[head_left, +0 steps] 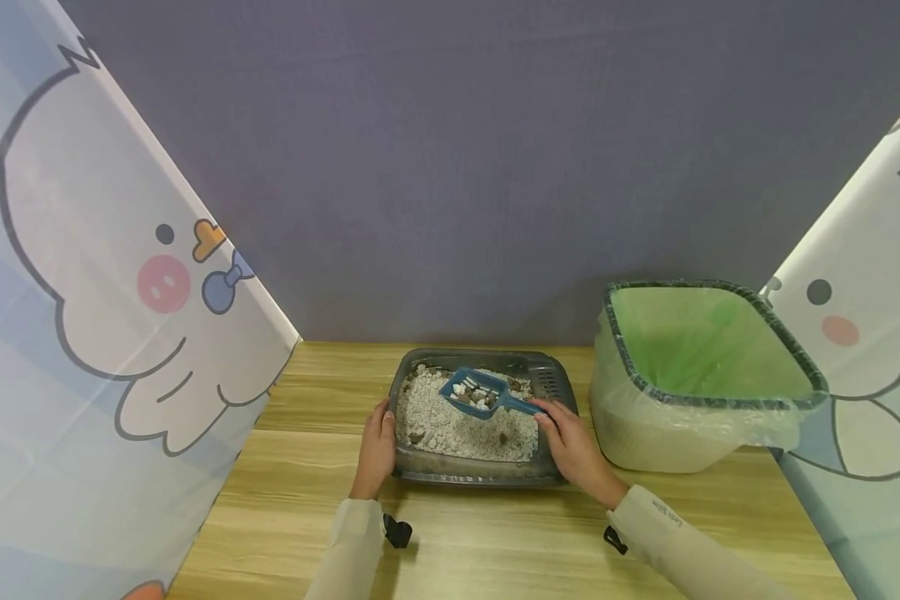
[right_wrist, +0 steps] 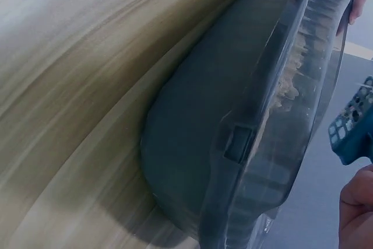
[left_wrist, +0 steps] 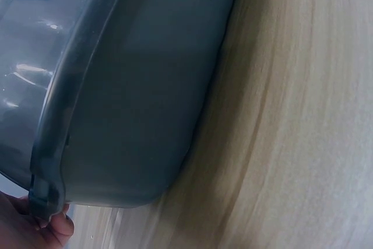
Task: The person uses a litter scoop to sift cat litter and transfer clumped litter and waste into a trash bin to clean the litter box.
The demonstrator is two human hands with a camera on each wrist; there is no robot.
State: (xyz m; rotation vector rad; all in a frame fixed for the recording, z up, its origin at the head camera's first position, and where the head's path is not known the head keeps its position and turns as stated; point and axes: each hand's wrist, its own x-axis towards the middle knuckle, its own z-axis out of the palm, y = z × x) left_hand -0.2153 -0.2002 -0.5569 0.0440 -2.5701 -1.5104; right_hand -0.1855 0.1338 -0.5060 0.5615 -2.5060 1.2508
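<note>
A dark grey litter box [head_left: 465, 477] filled with pale litter [head_left: 427, 412] and some brown clumps sits on the wooden table. Its left rim is gripped by my left hand [head_left: 377, 450]; in the left wrist view, the fingers [left_wrist: 61, 225] curl under the rim's corner. My right hand [head_left: 570, 442] holds the handle of a blue litter scoop [head_left: 506, 400] above the litter. White and brown lumps [head_left: 471, 393] lie in the scoop. From the right wrist, the slotted scoop [right_wrist: 355, 126] shows higher than the box rim, partly cut off by the frame edge.
Right of the box stands a bin [head_left: 645, 433] lined with a green-tinted translucent bag [head_left: 720, 342], its top open. A grey wall [head_left: 450, 167] rises behind the wooden table [head_left: 307, 467]. Printed cartoon panels [head_left: 105, 208] flank both sides.
</note>
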